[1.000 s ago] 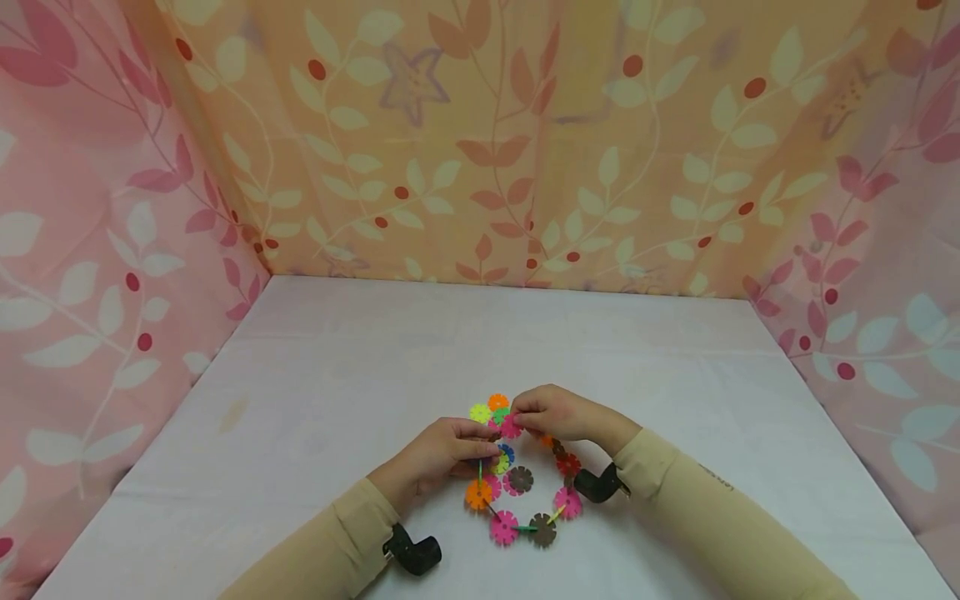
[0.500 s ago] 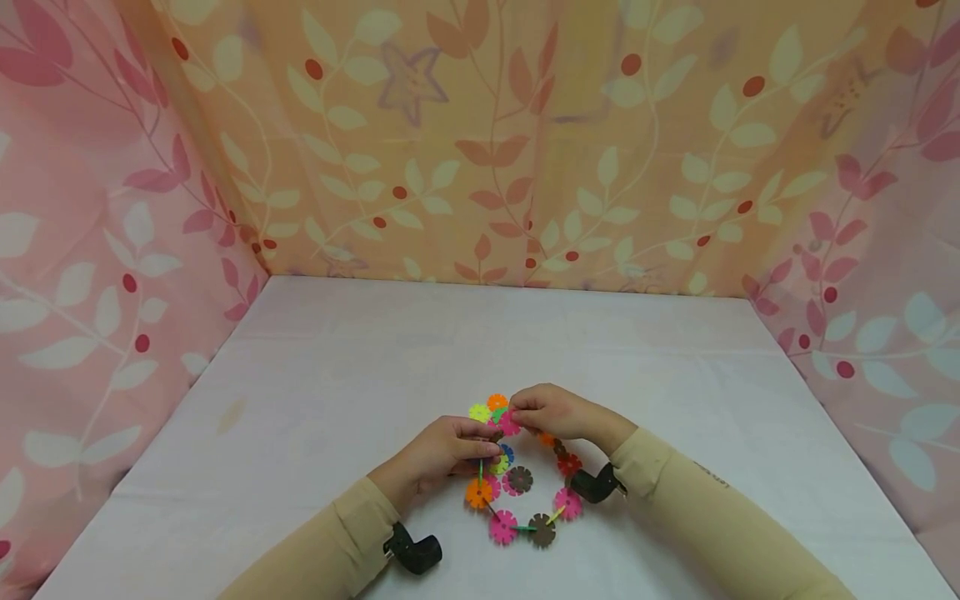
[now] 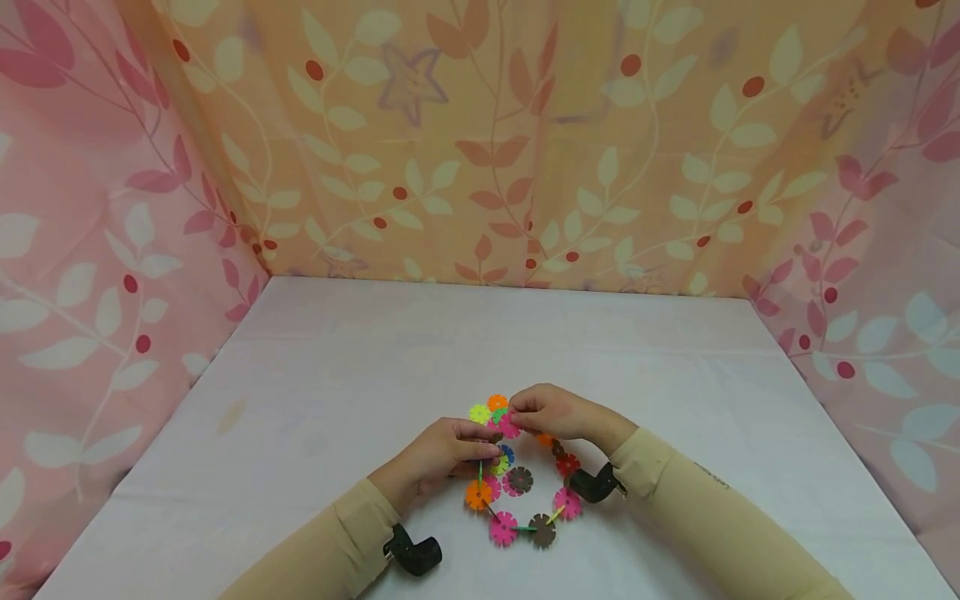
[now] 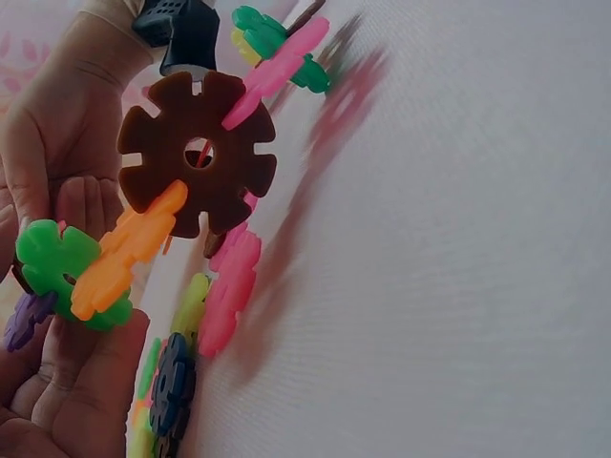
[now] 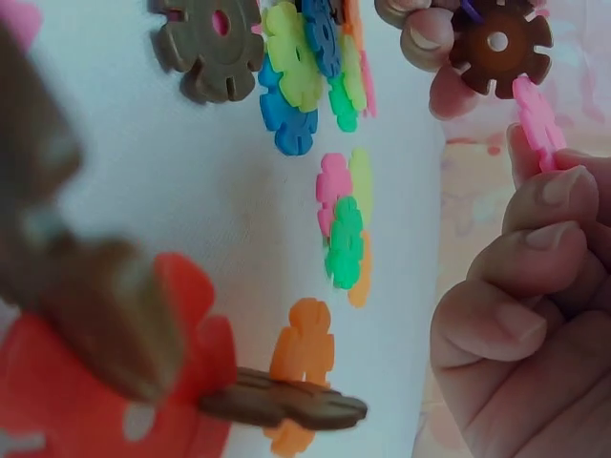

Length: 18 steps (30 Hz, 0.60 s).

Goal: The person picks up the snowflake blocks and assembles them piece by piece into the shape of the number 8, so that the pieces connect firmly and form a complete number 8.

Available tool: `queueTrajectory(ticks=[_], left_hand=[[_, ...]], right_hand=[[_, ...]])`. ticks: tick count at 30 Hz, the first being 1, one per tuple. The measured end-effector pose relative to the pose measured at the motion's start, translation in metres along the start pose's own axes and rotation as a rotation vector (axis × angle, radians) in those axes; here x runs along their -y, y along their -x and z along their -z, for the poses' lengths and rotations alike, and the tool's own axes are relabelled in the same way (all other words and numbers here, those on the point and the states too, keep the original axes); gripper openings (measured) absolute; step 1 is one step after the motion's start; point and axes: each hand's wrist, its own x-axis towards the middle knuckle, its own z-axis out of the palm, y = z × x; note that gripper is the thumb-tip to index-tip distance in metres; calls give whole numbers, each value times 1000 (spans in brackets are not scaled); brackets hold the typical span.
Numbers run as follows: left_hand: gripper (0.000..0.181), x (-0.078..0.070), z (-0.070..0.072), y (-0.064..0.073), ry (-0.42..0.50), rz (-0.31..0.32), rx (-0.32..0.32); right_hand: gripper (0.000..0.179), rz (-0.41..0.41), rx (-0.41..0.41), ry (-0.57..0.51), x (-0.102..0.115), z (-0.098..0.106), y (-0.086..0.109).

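Note:
In the head view a chain of slotted, flower-shaped plastic discs curves between both hands, with an orange disc (image 3: 478, 495), a brown disc (image 3: 542, 531) and a red disc (image 3: 567, 465) among its links. My left hand (image 3: 442, 454) grips one end of it; in the right wrist view a brown disc (image 5: 501, 48) sits by its fingertips. My right hand (image 3: 561, 414) pinches a pink disc (image 5: 539, 119), whose edge meets the brown disc's rim; whether it sits in a slot I cannot tell. A green disc (image 4: 57, 253) lies near the left fingers in the left wrist view, partly hiding them.
Loose discs lie inside and behind the loop on the white table (image 3: 360, 350), including a dark brown one (image 3: 520, 480), a yellow one (image 3: 480, 413) and an orange one (image 3: 497, 403). Patterned curtains (image 3: 495, 150) enclose the table. Black wrist cameras (image 3: 415, 552) stick out below the sleeves.
Both hands stay nearly in place, still holding the chain and the pink disc. The right hand and its pink disc have shifted very slightly left.

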Motion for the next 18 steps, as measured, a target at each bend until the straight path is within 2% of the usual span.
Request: queueTrajectory(ticks=[5,12,18], left_hand=[[35,1,0,0,1,-2,2],[36,1,0,-1,7,10,-7],[36,0,0,0,-1,5,-5]], right_hand=[[31,-13,3,20,0,0,1],[24,1,-39,74,-1,4,2],[28,-9,18,59,0,3,0]])
